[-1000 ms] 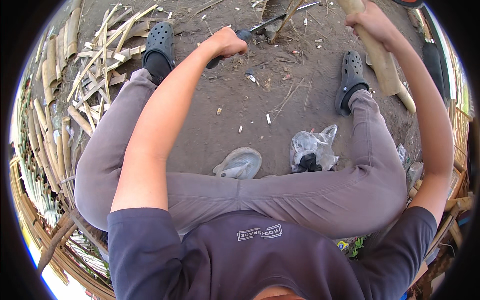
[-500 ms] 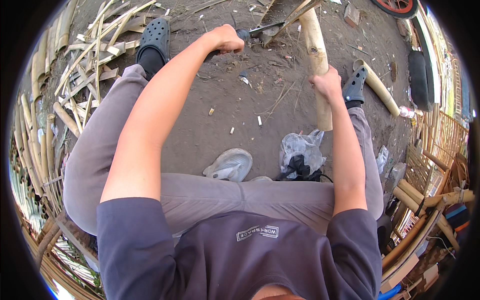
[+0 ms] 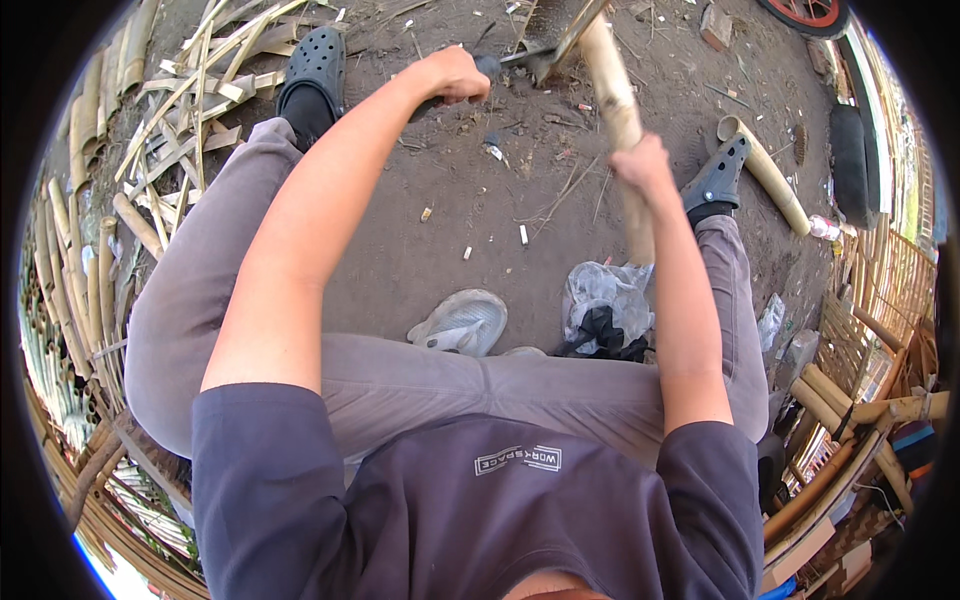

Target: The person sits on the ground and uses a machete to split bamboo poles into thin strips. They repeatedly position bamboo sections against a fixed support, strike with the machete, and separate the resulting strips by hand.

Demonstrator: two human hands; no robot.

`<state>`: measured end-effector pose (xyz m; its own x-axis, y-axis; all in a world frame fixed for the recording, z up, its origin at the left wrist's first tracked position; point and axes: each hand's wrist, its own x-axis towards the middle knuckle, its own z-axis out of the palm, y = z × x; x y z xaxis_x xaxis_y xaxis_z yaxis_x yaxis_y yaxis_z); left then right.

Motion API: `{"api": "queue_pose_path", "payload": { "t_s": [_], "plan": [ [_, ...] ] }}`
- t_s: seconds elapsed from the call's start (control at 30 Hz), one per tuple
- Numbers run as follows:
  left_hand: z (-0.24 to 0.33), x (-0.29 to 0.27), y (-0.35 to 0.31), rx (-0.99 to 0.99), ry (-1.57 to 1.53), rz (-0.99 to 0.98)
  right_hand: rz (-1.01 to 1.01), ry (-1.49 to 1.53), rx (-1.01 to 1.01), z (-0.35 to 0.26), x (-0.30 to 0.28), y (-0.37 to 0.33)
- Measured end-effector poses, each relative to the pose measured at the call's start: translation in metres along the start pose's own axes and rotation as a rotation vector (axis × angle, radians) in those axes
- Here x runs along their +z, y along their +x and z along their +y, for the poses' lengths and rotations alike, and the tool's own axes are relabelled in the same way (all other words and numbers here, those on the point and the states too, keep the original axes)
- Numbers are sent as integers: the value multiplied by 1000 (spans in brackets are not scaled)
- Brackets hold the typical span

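My left hand (image 3: 456,78) is closed around the dark handle of a large knife (image 3: 526,58), at the upper middle. Its blade points right and meets a split bamboo piece (image 3: 570,38), which tilts up toward the top edge. Whether the blade is inside the bamboo or only against it is hard to see. A thick pale wooden pole (image 3: 610,85) is gripped in my right hand (image 3: 643,165), slightly blurred. The pole's upper part lies beside the bamboo piece; its lower end drops toward a plastic bag (image 3: 607,297).
Split bamboo strips (image 3: 185,110) pile up at the left. A bamboo tube (image 3: 768,178) lies past my right shoe (image 3: 717,175). A pale sandal (image 3: 462,322) rests on the dirt between my legs. A brick (image 3: 715,27) and a wheel (image 3: 805,12) are at the far right.
The pole has swung left at its upper end, nearer the bamboo piece, and my right hand has shifted slightly left. The bamboo piece has tilted a little; my left hand keeps the knife in about the same place.
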<state>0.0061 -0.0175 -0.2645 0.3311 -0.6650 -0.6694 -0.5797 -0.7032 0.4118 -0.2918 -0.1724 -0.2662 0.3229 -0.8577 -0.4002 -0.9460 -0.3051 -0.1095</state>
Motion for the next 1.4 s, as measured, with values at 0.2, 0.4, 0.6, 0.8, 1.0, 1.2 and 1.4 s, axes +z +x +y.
{"api": "queue_pose_path", "payload": {
  "t_s": [0.2,0.4,0.6,0.8,1.0,1.2,1.4],
  "plan": [
    [-43,76,-4,-164,-262,-98,-50,167,-107,0,-27,-12],
    [-38,47,-1,-60,-34,142,4,867,-60,29,-122,13],
    [-51,52,1,-11,37,208,181,930,-26,61,-175,4],
    [-8,2,-44,42,192,62,82,947,148,92,-78,-7],
    [8,-68,-108,27,435,-36,-69,700,245,79,11,-10],
    [-1,-126,-220,-26,51,-11,58,125,265,41,17,-54],
    [-3,-145,-308,36,-355,45,185,7,-290,-12,38,-120]
  ]
}}
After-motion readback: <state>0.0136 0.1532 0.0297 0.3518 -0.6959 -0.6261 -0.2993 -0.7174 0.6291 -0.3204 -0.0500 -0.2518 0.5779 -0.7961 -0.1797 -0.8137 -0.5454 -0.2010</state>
